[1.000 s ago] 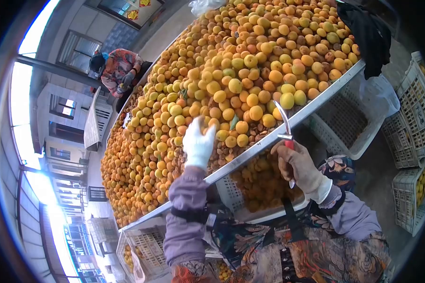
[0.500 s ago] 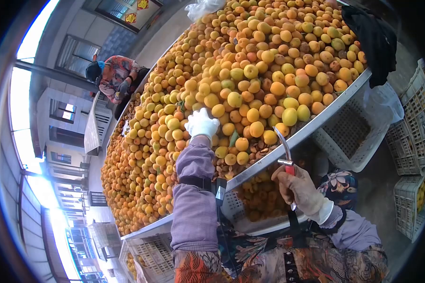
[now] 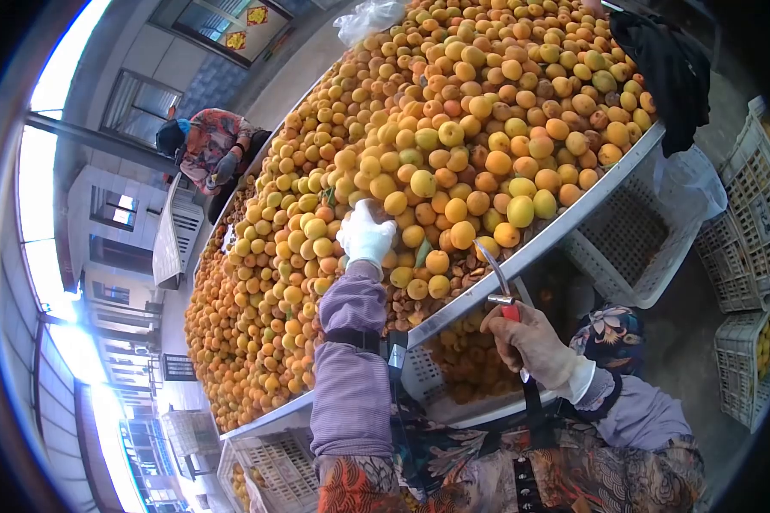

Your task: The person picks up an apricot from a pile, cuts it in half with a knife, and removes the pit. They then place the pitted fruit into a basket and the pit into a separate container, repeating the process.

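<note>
A large heap of apricots [image 3: 316, 201] fills the metal-edged table before me. My left hand [image 3: 366, 234], in a white glove, reaches into the middle of the heap, its fingers closed around an apricot that they mostly hide. My right hand [image 3: 535, 342] wears a stained glove and is closed on a curved knife with a red handle [image 3: 511, 311]. The hooked blade points up over the table's metal rim [image 3: 539, 248], near the closest apricots. Split brown pieces [image 3: 466, 267] lie just inside that rim.
Under the rim sits a white crate [image 3: 428, 376] with apricots. At the right are another crate [image 3: 650, 278] and stacked crates [image 3: 740, 231]. A black cloth [image 3: 672, 77] hangs over the far right corner. Another person [image 3: 214, 150] works at the far left side.
My left hand has shifted slightly down, its fingers now curled around an apricot. My right hand and the knife have moved a little left, and the blade has tilted left.
</note>
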`<state>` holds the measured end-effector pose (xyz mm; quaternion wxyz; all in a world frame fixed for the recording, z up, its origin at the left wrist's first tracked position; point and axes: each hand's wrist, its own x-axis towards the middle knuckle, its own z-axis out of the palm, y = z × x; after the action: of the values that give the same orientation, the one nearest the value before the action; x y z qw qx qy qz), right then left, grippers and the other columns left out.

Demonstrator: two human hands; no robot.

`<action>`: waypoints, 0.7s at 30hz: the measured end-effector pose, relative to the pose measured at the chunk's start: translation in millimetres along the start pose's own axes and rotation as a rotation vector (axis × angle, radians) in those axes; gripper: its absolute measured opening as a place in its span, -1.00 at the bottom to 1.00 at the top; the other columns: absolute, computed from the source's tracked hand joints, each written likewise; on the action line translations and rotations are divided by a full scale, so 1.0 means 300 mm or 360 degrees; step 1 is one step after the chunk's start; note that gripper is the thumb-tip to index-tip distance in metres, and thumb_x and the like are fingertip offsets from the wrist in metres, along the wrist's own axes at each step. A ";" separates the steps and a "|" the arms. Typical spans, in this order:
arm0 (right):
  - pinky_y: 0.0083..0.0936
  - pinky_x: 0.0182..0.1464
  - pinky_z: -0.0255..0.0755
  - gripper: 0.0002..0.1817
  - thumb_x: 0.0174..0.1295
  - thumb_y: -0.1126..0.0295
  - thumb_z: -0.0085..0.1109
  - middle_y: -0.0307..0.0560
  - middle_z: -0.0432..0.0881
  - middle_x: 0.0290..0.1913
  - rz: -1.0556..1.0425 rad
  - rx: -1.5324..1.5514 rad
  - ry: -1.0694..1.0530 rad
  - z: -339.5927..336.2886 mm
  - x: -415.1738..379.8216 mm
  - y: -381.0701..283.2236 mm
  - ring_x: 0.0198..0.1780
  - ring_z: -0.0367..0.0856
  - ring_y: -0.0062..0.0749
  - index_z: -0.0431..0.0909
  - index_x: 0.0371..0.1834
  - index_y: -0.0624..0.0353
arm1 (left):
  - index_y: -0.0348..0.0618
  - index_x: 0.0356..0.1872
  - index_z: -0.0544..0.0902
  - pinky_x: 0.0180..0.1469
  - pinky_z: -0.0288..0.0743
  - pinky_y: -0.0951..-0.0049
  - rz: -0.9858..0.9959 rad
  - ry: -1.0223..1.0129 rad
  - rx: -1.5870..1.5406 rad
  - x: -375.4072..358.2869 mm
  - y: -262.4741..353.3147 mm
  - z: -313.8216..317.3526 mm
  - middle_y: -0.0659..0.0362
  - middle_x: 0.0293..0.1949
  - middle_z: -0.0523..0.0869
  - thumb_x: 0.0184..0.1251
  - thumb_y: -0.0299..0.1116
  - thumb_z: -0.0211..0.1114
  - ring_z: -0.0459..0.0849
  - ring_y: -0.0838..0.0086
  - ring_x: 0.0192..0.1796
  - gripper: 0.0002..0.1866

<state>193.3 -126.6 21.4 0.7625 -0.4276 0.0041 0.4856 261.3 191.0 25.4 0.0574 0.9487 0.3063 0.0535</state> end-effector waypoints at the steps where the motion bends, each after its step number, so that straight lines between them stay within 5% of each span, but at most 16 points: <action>1: -0.71 -0.70 0.15 -0.84 0.29 0.29 0.08 -0.32 0.37 -0.68 0.0021 0.0009 -0.0023 -0.001 0.003 0.003 -0.72 0.27 -0.68 0.44 -0.28 0.14 | -0.02 0.04 0.52 0.17 0.30 0.16 0.0026 0.0020 0.0098 -0.004 0.003 0.005 0.05 -0.01 0.59 -0.05 -0.01 0.29 0.48 0.15 0.11 -0.42; 9: -0.73 -0.70 0.18 -0.86 0.27 0.31 0.09 -0.33 0.39 -0.65 0.0091 -0.0052 -0.0024 0.012 0.021 0.019 -0.70 0.31 -0.70 0.41 -0.27 0.12 | -0.02 0.06 0.52 0.20 0.27 0.18 0.0023 -0.0058 0.0291 -0.006 0.015 -0.017 0.02 0.06 0.54 -0.08 -0.01 0.28 0.43 0.12 0.14 -0.40; 16: -0.69 -0.71 0.12 -0.84 0.30 0.31 0.06 -0.29 0.37 -0.70 0.0006 -0.0076 -0.0006 0.016 0.028 0.023 -0.74 0.27 -0.65 0.45 -0.26 0.18 | -0.09 -0.04 0.49 0.02 0.45 0.16 0.0118 0.0107 0.0007 -0.037 -0.020 0.014 -0.06 -0.17 0.61 -0.12 -0.12 0.34 0.59 0.07 -0.07 -0.45; 21: -0.68 -0.71 0.10 -0.85 0.29 0.32 0.04 -0.29 0.35 -0.71 0.0029 -0.0053 0.0046 0.012 0.016 0.022 -0.74 0.25 -0.65 0.45 -0.28 0.18 | -0.21 0.12 0.41 -0.02 0.49 0.45 0.0186 0.0062 -0.1450 -0.098 -0.052 -0.056 0.06 -0.07 0.60 0.04 -0.33 0.35 0.60 0.37 -0.08 -0.43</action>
<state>189.5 -119.7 17.5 0.7507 -0.4471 0.0110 0.4863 226.5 187.6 37.9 0.4597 0.8412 0.1985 0.2038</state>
